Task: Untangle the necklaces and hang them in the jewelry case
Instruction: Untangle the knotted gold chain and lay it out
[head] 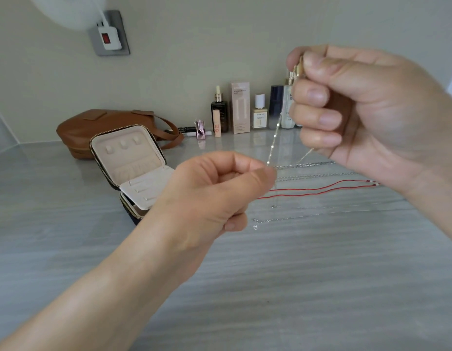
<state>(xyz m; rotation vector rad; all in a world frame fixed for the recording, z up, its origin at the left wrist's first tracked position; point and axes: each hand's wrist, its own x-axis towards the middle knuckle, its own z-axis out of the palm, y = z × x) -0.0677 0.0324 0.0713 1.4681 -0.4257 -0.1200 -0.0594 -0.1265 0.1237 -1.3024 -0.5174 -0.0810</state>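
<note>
While both hands are up off the countertop (245, 287), a fine chain (273, 138) runs taut between them. The right hand (359, 105), up at 2 o'clock, has its fingers curled in and pinches the upper end between thumb and forefinger. The left hand (220, 188), dead centre, is curled too and nips the chain lower down at its fingertips, with a short tail dangling below. So that's one necklace in the air, held at two spots, and from this angle I can't tell whether any knot is left in it.

Now look out to 3 o'clock: two silver chains (306, 164), a red cord necklace (321, 187) and, nearer, another thin chain (296, 218) lie stretched out side by side, apart from each other. That reads as the untangling mostly done.

Over at 9 o'clock sits the jewelry case (128, 153), lid open, and the pale tabs in the lid look bare. Nothing hung, as far as I can see. My call: sorting nearly finished, the whole hanging half yet to come. Behind the case lies a brown bag (93, 125), with bottles (241, 107) lined along the wall at 12.
</note>
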